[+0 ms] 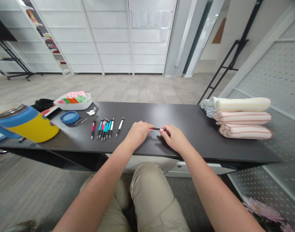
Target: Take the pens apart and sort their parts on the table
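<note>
Between my two hands, just above the dark desk (181, 112), a pen (156, 129) with a black grip lies level. My left hand (140, 131) closes round its left end, where a bit of red shows. At the other end, the fingers of my right hand (172, 137) pinch the pale tip. To the left of my hands lies a white pen (119, 127) with a black grip. Beyond it is a row of several teal, red and white pens (105, 129), side by side. A red pen (93, 130) lies apart at the row's left.
Rolled striped towels (244, 117) are stacked at the desk's right end. On the left are a yellow and blue tumbler (33, 124), a blue lid (69, 117), white earphones (91, 112) and a white tray (86, 102) of colourful packets. A perforated panel (280, 96) stands at the right.
</note>
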Demonstrator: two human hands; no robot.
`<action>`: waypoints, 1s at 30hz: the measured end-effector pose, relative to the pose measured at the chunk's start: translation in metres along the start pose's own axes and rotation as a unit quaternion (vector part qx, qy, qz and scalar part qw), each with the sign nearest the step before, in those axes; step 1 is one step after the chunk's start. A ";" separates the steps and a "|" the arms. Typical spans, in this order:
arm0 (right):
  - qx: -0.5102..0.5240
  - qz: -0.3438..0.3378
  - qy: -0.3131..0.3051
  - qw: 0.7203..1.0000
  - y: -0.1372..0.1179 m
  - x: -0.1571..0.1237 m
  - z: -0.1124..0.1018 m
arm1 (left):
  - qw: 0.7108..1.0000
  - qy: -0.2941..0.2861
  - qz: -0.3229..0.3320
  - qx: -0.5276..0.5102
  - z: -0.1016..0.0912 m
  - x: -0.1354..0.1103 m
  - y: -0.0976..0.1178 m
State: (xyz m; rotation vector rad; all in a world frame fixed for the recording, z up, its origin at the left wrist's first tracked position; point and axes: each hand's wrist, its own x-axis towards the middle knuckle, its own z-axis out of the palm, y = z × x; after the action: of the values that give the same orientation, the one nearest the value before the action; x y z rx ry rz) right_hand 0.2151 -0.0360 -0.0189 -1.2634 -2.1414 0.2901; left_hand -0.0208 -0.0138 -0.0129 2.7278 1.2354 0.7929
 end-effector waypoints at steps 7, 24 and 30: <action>-0.005 -0.034 -0.019 0.999 -0.001 0.000 -0.001 | 1.000 0.007 0.009 0.005 0.001 -0.001 -0.001; 0.087 -0.025 -0.040 0.995 0.008 0.004 -0.004 | 0.997 0.060 0.020 0.043 -0.001 -0.006 0.006; 0.070 0.009 -0.006 0.997 0.010 0.002 -0.003 | 0.994 0.055 -0.023 0.086 0.006 -0.003 0.005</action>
State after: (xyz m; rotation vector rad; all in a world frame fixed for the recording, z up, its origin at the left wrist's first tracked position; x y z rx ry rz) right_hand 0.2230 -0.0296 -0.0205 -1.2047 -2.0814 0.4495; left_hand -0.0161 -0.0184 -0.0178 2.8109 1.4472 0.8816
